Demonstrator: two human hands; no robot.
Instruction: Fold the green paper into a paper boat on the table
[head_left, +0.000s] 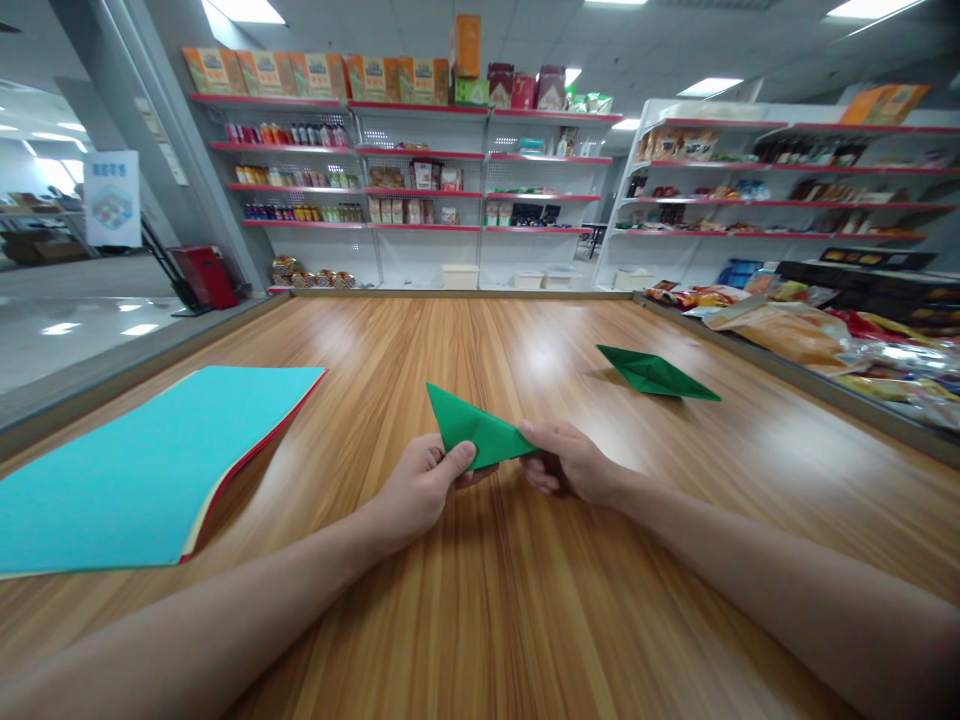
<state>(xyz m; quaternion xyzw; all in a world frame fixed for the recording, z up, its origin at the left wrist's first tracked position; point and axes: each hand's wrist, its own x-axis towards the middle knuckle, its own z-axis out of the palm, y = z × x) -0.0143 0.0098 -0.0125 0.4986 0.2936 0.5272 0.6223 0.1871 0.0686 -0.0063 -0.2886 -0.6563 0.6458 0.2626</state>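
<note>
A folded sheet of green paper (480, 430), roughly triangular, is held up just above the wooden table between both hands. My left hand (424, 485) grips its lower left part, thumb on the front face and the other fingers behind. At the right-hand tip, my right hand (566, 460) pinches the paper between thumb and fingers. Farther right on the table rests a folded green paper boat (656, 373), pointed at both ends and touched by neither hand.
To the left lies a stack of coloured paper (172, 460), turquoise on top with red and cream edges below. Packaged snacks (810, 335) are heaped beyond the right edge of the wooden table (480, 620). Stocked shelves (420, 150) stand behind.
</note>
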